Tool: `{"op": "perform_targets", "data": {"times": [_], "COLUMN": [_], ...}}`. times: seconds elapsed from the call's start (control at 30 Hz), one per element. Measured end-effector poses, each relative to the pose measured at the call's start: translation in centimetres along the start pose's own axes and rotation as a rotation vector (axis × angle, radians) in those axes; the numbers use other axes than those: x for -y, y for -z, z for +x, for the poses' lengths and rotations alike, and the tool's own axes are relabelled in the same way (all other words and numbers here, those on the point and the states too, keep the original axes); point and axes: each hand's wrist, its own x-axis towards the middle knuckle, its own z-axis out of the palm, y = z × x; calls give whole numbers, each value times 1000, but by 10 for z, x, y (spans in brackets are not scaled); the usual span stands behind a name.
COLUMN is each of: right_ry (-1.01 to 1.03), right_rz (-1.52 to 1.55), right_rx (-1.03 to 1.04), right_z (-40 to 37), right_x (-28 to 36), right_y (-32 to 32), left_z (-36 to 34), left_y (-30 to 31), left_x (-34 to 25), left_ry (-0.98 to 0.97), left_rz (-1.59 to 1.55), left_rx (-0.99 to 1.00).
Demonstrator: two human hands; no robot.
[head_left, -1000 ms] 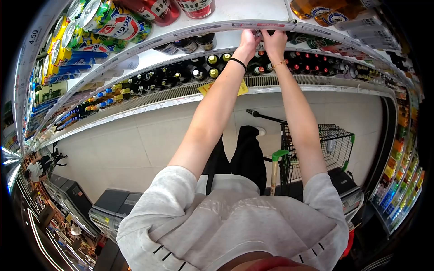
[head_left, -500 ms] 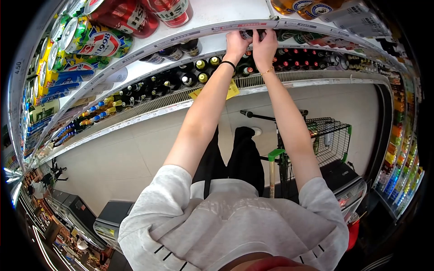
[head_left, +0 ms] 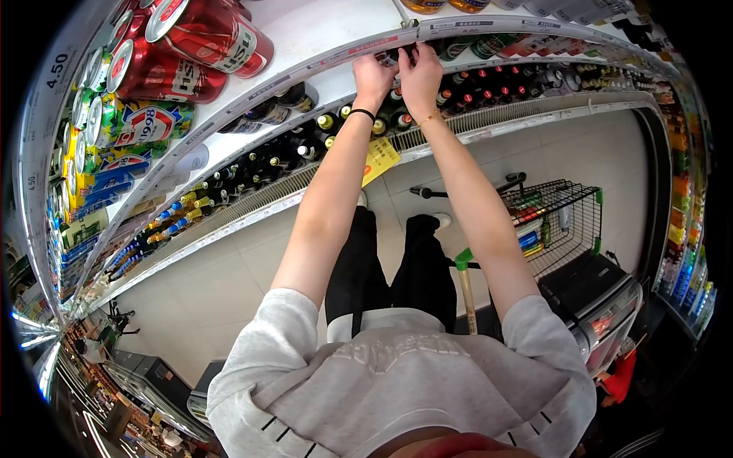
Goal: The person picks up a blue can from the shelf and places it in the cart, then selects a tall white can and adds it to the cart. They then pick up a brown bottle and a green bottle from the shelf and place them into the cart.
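Observation:
Both my hands reach forward to the middle shelf, right under the edge of the shelf above. My left hand (head_left: 373,79), with a black band at its wrist, has its fingers curled inward. Beside it my right hand (head_left: 420,79), with a thin bracelet, is bent in the same way. A small dark thing (head_left: 393,56) shows between the fingertips of the two hands; I cannot tell its kind. Dark cans (head_left: 296,97) stand on the same shelf to the left, and green bottles (head_left: 489,46) lie to the right. Several capped bottles (head_left: 328,122) fill the row below.
Red cans (head_left: 210,38) and green-yellow cans (head_left: 137,122) crowd the upper left shelf. A yellow tag (head_left: 380,161) hangs from the lower shelf edge. A black wire cart (head_left: 565,229) with goods in it stands at my right. A person in red (head_left: 620,378) is behind on the right.
The view has turned a little, so the shelves and my hands sit further left. More of the cart shows. Both hands stay together at the same shelf.

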Motion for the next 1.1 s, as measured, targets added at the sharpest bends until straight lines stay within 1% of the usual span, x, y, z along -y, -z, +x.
{"op": "perform_targets", "data": {"times": [0.07,0.17,0.2,0.23,0.3,0.33,0.37,0.43,0.47,0.5,0.57,0.6,0.63,0.67,0.7,0.77,0.8,0.83,0.87,0.93,0.97,1.0,1.03,1.07,1.1], "right_ry": [-7,-5,-17,-19,45,10,8,-129,-119,-118,-173,-176,-177,-261,-350,-370,-406,-436,-461,-538,-586,-589,-605,-619,-626], "right_rz": [63,57,63,60,64,75,71,189,214,241,246,183,117,101,86,-55,-115,-174,-228,-335,-385,-384,-448,-511,-511], "right_rx": [-6,1,6,-1,-9,25,16,133,161,194,223,227,231,239,249,211,194,174,124,46,10,-13,-44,-77,-100], "right_z": [-2,-2,-4,-7,-10,-15,-23,-48,-61,-84,-122,-143,-164,-181,-201,-244,-265,-282,-304,-344,-358,-375,-397,-416,-428], "right_x": [0,0,0,-1,-2,4,12,28,33,39,47,48,48,53,59,59,65,69,70,79,87,91,94,98,105], "right_y": [1,3,4,5,9,18,30,59,77,98,141,165,190,217,243,291,316,338,357,392,404,414,422,426,425], "left_z": [-2,-1,1,-2,-6,-7,-10,-18,-26,-51,-102,-131,-162,-194,-223,-283,-310,-335,-358,-391,-398,-402,-405,-391,-371], "left_y": [2,-3,-1,-2,-4,-3,2,9,19,37,71,90,108,123,140,176,195,212,227,249,258,261,263,258,246], "left_x": [-6,4,7,9,13,18,24,44,39,33,19,15,15,30,44,82,103,112,126,149,145,167,190,185,180], "left_ry": [-2,-50,-12,-17,24,33,26,-64,-59,-45,49,57,63,72,166,355,473,601,667,744,582,494,410,500,587], "left_rz": [23,33,25,25,-167,-69,-70,48,-14,-71,-45,-34,-27,18,42,49,34,88,104,228,442,526,611,477,342], "left_rx": [9,-11,73,79,62,103,111,37,33,32,75,123,171,174,210,239,233,224,241,366,461,519,579,528,476]}}
